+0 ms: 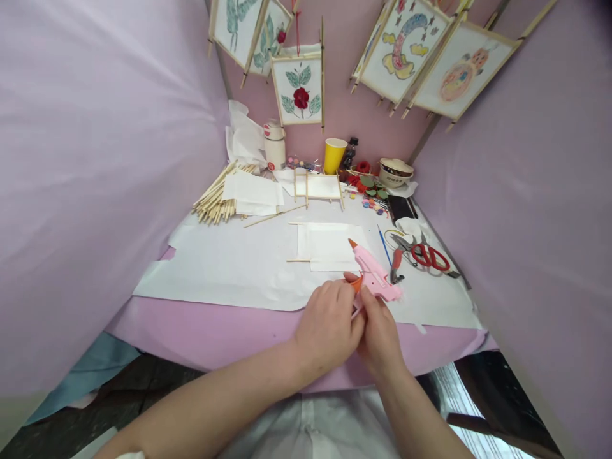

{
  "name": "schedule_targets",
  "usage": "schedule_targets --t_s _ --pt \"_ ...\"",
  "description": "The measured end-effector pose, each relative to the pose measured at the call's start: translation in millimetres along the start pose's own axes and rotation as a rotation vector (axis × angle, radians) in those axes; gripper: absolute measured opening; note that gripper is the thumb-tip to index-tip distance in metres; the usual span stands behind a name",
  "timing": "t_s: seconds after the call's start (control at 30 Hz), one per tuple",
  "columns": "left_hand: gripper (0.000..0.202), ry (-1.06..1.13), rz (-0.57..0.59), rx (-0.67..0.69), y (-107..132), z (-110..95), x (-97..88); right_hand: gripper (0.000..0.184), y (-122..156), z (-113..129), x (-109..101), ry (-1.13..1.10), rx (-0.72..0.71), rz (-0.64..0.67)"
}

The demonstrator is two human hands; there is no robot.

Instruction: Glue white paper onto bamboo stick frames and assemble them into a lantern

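The left hand and right hand curl their fingers round the pink hot-glue gun, probably steadying it, nozzle beyond them.

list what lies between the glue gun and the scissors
In the head view, a red-handled tool and part of a thin blue stick lie there.
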State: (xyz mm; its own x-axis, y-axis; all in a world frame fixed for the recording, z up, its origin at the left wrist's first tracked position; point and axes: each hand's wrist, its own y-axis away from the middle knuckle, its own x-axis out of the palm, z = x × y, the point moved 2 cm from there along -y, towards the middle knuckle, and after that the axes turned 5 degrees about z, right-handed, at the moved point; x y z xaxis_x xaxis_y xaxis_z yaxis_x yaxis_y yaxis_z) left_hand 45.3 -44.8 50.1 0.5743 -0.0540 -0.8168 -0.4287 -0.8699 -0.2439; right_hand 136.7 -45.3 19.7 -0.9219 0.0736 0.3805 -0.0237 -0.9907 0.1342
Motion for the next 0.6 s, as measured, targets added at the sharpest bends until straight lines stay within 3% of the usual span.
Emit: schedule_targets --t_s 0.1,0.17,0.2,0.3,0.43,0.6 --pt "0.011 0.074 0.16 0.104 -10.4 6.3 -8.5 0.04 -3.7 1.1 -15.2 -0.038 0.006 -0.1" --pt "0.02 0.142 0.275 0.188 -25.2 26.3 -23.5 0.034 -8.7 2.0 -28.2 0.016 -0.034 -0.128" --pt "0.026 0.155 0.275 0.157 -35.5 42.6 -31.6 0.033 -11.3 2.7 -34.4 0.077 -0.054 -0.134" --pt "0.025 0.021 0.086 0.041 -68.8 101.5 -47.2 0.036 -18.3 5.6 -45.0 0.34 -0.028 -0.081" --pt "0.028 -0.069 0.115 0.01 -91.1 158.2 -33.8 0.044 -21.8 7.8 -37.9 0.645 0.094 0.089" --pt "0.034 -0.139 0.166 0.041 -86.2 168.4 -19.8 0.047 -24.6 4.3 -27.6 0.991 0.064 0.183"
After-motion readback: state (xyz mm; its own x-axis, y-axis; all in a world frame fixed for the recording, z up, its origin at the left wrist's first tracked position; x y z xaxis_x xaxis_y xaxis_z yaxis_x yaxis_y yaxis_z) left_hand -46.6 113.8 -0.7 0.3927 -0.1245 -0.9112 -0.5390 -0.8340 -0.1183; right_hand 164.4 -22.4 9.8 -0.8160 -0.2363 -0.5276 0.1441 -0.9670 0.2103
